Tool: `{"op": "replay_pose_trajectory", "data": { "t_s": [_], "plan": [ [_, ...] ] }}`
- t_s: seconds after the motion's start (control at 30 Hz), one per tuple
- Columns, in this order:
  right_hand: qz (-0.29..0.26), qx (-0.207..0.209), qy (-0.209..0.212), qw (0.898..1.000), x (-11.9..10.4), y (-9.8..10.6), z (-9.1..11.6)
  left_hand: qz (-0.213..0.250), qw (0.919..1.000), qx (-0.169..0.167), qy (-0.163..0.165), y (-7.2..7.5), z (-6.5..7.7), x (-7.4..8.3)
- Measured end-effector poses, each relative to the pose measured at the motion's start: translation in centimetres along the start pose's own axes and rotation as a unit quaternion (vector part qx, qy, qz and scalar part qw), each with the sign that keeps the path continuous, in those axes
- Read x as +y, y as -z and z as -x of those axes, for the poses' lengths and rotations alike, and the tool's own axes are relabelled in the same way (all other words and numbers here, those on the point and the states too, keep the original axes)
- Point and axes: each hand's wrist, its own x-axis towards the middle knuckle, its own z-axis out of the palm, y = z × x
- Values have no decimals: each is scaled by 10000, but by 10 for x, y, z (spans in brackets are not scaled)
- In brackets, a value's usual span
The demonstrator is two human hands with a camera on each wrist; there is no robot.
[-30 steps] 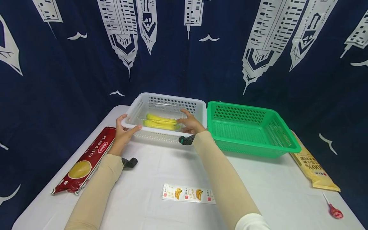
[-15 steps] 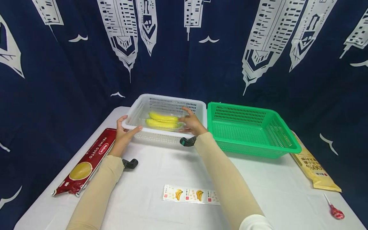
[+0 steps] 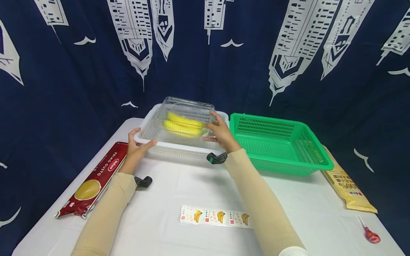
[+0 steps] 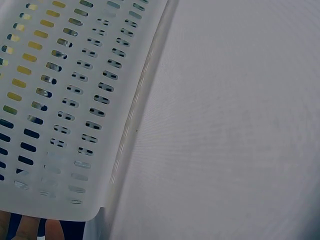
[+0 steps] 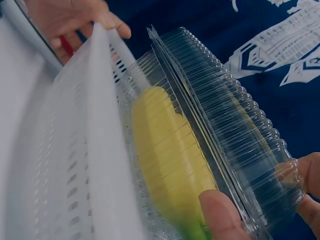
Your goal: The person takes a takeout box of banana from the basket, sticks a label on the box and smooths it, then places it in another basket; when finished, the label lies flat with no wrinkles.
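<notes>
My left hand (image 3: pixel 137 151) grips the left front corner of the white perforated basket (image 3: pixel 174 145), thumb over the rim. In the left wrist view, its fingers (image 4: pixel 27 229) show past the basket's end. My right hand (image 3: pixel 222 134) holds the right end of a clear plastic clamshell box (image 3: pixel 189 102) with yellow bananas (image 3: pixel 185 124) inside. The box is tilted and its far edge rises above the basket's back rim. In the right wrist view, the thumb (image 5: pixel 220 212) presses the near side of the box, with fingertips on its far side.
A green basket (image 3: pixel 282 161) stands right of the white one. A red Primo Gusto packet (image 3: pixel 96 179) lies at left, a yellow packet (image 3: pixel 350 188) and a red lollipop (image 3: pixel 371 234) at right. A strip of banana stickers (image 3: pixel 214 216) lies in front, partly behind my right forearm.
My right hand has raised the clamshell box with the bananas, moving slightly right and tilting it up out of the white basket. The left hand has stayed on the basket corner.
</notes>
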Motion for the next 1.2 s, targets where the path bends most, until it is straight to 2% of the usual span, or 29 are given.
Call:
{"op": "replay_pose_trajectory", "data": {
  "t_s": [0.33,0.53,0.87,1.2],
  "plan": [
    [329,-92,365,9987,-29,15,35,35,9999,-123,34,1,-1,2],
    [470,-69,517,9975,-35,29,59,29,10000,-71,-20,-1,-1,1],
    [707,-54,545,9960,-33,51,95,7,10000,27,-29,1,-1,-1],
    [846,-61,562,9948,-16,68,137,-66,10000,-23,-22,1,-1,2]
  ]
}}
